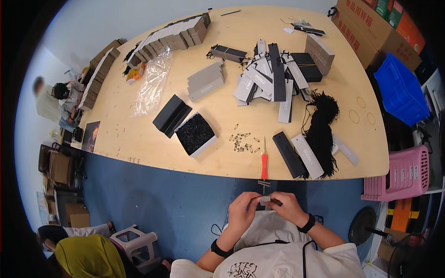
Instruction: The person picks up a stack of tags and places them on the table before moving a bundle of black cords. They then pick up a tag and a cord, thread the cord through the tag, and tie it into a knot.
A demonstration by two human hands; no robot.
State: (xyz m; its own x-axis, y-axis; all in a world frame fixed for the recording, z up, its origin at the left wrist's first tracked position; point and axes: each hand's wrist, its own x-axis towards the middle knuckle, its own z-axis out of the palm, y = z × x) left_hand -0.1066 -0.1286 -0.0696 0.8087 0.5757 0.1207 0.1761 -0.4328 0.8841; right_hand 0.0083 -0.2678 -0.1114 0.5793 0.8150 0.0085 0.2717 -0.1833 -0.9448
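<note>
Just off the table's near edge, my left hand point(244, 209) and my right hand point(288, 207) pinch a small grey piece point(264, 199) between their fingertips. It looks like a card tag seen nearly end-on, but the fingers hide part of it. A thin tool with a red handle point(264, 167) lies at the table edge right ahead of my hands. Beyond it are scattered small black clips or loops point(243, 142). To the right lie a black tag point(288, 154), a grey tag point(308, 156) and a thick bundle of black cords point(323, 132).
An open box of small black pieces point(195, 134) stands left of centre, near a stack of grey cards point(206, 81). A pile of strung tags point(271, 74) lies farther back. A pink basket point(401, 173) and blue crate point(401, 88) stand right. Another person point(90, 257) sits lower left.
</note>
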